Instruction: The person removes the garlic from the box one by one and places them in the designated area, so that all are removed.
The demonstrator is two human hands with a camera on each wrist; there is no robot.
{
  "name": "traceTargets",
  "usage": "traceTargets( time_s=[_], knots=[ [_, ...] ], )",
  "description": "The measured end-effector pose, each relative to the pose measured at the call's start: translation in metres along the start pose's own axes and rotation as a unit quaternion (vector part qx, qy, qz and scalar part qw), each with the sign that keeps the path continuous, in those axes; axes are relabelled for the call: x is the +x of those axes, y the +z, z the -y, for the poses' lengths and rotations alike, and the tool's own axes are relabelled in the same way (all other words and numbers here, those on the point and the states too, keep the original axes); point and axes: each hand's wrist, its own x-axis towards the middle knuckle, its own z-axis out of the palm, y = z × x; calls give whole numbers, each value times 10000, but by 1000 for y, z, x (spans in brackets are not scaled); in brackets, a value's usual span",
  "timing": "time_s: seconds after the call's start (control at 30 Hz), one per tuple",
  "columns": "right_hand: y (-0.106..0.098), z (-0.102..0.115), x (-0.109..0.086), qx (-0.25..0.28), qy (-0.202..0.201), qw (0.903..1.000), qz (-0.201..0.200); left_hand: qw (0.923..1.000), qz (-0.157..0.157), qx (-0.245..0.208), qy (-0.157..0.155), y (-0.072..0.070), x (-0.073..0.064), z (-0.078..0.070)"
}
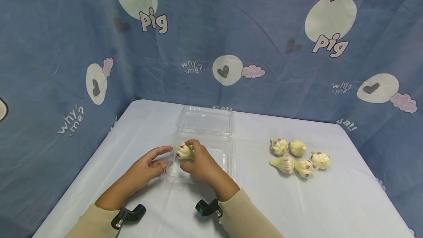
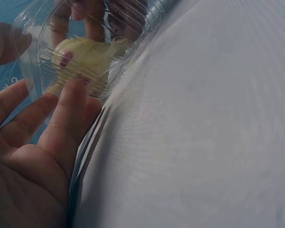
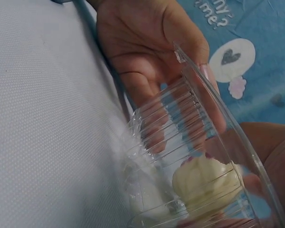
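Note:
A cream garlic bulb [image 1: 184, 151] with purple-red marks is held between the thumb and fingers of my right hand [image 1: 202, 162]. It is within the left part of a clear hinged plastic box [image 1: 232, 164], whose lid [image 1: 206, 118] lies folded back. My left hand [image 1: 145, 166] is at the box's left side, thumb and fingers spread, fingertips right at the wall. Through the ribbed clear wall, the left wrist view shows the bulb [image 2: 83, 61] close to those fingertips. In the right wrist view the bulb [image 3: 206, 183] shows behind the wall, with the left hand [image 3: 147, 52] beyond.
Several more garlic bulbs [image 1: 285, 164] lie grouped on the white tablecloth [image 1: 261, 208] to the right of the box. A blue printed curtain [image 1: 205, 39] hangs behind and along the sides of the table. A dark wrist device [image 1: 127, 216] sits at each sleeve.

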Motion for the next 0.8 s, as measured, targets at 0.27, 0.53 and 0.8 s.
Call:
traceTargets(
  time_s=[0.27, 0.53, 0.8],
  knots=[
    [0, -4, 1, 209, -105, 9997, 115, 10000, 18, -17, -7, 1, -1, -1],
    [-1, -4, 2, 477, -75, 9987, 168, 9999, 43, -118, 15, 1, -2, 0],
    [-1, -2, 1, 584, -61, 9982, 90, 9999, 26, -27, 100, 1, -1, -1]
  ],
)
